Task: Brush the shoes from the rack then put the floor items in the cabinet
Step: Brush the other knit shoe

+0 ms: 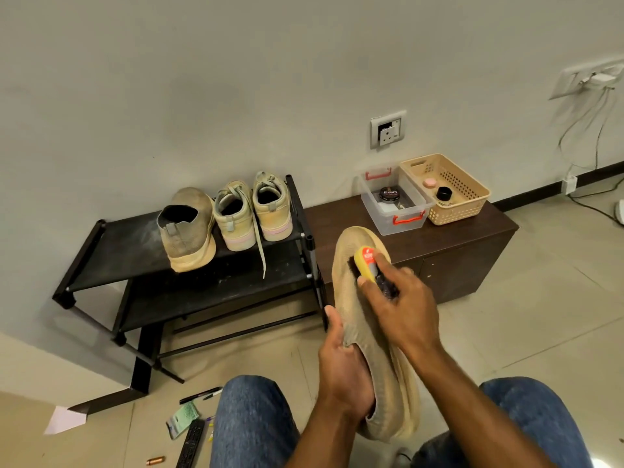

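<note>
Knees in jeans framed a tan shoe (378, 359): left hand (341, 369) fingers gripped its collar, right hand (401, 309) fingers pinched a brush (366, 261) on its toe. Beyond the fingers, three shoes (226, 221) waited on the rack (111, 251); floor items (189, 423) lay left, uncollected.

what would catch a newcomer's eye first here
In the middle, the right hand presses a yellow brush on a tan shoe that the left hand holds. Three more shoes sit on the black rack at the left, by the wall.
</note>
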